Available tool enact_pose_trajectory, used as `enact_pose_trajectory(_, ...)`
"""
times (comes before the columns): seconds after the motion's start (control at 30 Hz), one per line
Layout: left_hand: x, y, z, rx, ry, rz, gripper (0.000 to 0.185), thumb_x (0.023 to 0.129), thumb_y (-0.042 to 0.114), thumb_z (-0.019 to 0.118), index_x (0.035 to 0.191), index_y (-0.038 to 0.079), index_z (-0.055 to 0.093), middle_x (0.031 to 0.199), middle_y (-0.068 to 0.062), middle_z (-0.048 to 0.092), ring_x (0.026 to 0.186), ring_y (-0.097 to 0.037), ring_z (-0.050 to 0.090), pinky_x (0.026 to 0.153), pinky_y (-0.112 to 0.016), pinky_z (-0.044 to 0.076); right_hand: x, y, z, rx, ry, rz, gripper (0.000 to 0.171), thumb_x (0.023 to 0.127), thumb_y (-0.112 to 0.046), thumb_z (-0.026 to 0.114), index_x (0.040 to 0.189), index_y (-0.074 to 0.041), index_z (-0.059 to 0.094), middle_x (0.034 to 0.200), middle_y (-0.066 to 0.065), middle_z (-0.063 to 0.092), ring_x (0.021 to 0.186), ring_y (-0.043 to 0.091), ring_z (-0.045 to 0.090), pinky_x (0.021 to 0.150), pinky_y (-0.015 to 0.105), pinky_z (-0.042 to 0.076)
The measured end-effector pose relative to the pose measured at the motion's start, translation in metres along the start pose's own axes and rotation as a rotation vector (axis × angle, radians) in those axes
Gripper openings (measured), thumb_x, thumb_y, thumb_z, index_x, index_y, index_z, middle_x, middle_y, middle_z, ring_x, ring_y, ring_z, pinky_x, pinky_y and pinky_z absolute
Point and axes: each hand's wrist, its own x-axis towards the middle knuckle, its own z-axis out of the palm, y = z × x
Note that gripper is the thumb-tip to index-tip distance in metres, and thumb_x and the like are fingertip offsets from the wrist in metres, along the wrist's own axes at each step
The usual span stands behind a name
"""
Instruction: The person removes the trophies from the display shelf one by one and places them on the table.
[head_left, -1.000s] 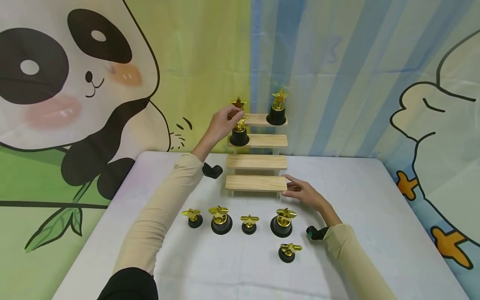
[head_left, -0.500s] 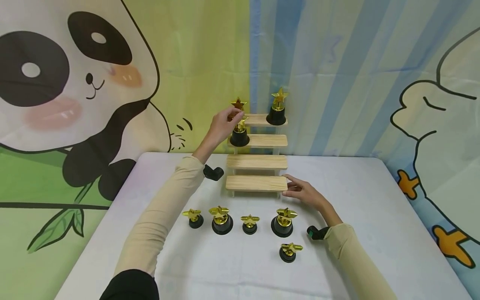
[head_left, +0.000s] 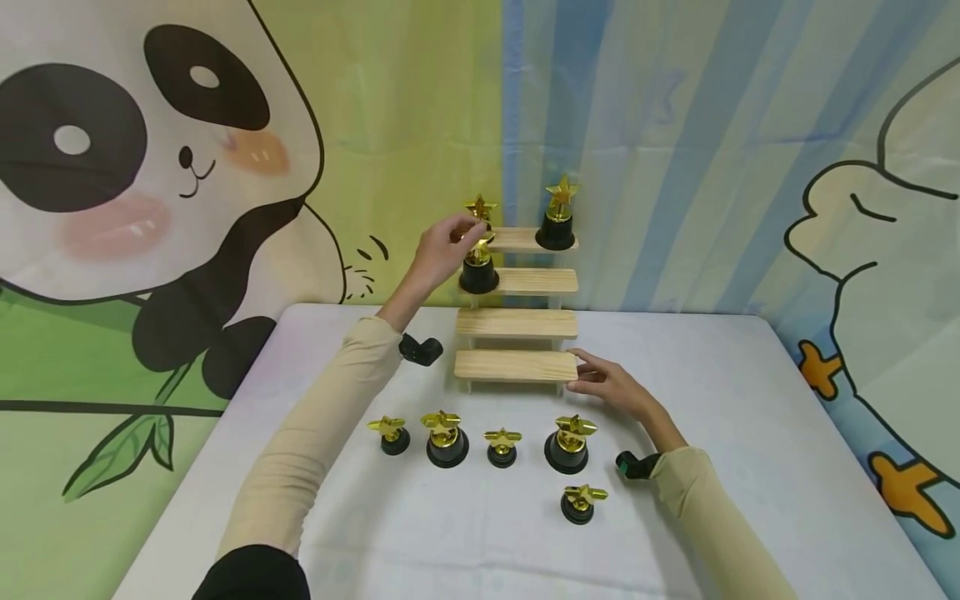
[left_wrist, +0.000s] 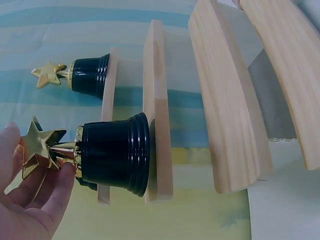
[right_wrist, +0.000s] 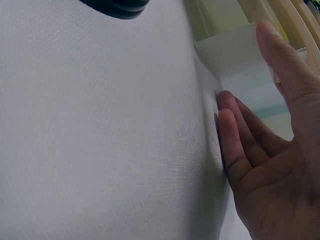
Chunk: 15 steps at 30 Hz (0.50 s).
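My left hand (head_left: pixel 442 248) pinching a glossy star-topped trophy (left_wrist: pixel 112 152), my right hand (head_left: pixel 613 388), fingers nearly straight, beside grained wooden shelves (head_left: pixel 516 365).

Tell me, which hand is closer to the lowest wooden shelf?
Right. The right hand is at the right end of the lowest shelf; the left hand is higher, holding a trophy at the second-highest shelf.

Your surroundings look like a staged filming corner (the room beyond is hidden): a printed fabric backdrop (head_left: pixel 405 125) hangs right behind your white-covered counter (head_left: pixel 750 400) and along both sides. A big cartoon panda (head_left: pixel 225 196) fills your left, blue stripes (head_left: pixel 684 150) run behind the stepped wooden stand (head_left: pixel 517 322), and a white, orange-footed cartoon figure (head_left: pixel 907 308) covers your right.
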Motion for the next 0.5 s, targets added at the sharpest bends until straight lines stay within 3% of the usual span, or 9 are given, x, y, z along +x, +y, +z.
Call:
enact_pose_trajectory(0.23, -0.011, 0.000, 0.000, -0.012, 0.003, 0.007, 0.041, 0.096, 0.046, 0.056, 0.123, 0.016, 0.064, 0.117, -0.004, 0.066, 0.108, -0.019, 0.060, 0.095, -0.036, 0.051, -0.001, -0.003, 0.000, 0.001, 0.000, -0.007, 0.077, 0.089, -0.039, 0.069, 0.153, -0.021, 0.030, 0.139, 0.025, 0.051, 0.124, 0.039, 0.054, 0.099, 0.052, 0.049)
enact_pose_trajectory(0.5, -0.024, 0.020, 0.002, -0.055, 0.006, 0.041, 0.037, 0.095, 0.046, 0.058, 0.119, 0.018, 0.066, 0.111, -0.001, 0.069, 0.102, -0.016, 0.061, 0.087, -0.033, 0.053, 0.000, -0.002, 0.000, 0.007, -0.001, -0.024, 0.075, 0.090, -0.037, 0.069, 0.153, -0.020, 0.031, 0.139, 0.025, 0.051, 0.125, 0.039, 0.054, 0.098, 0.051, 0.050)
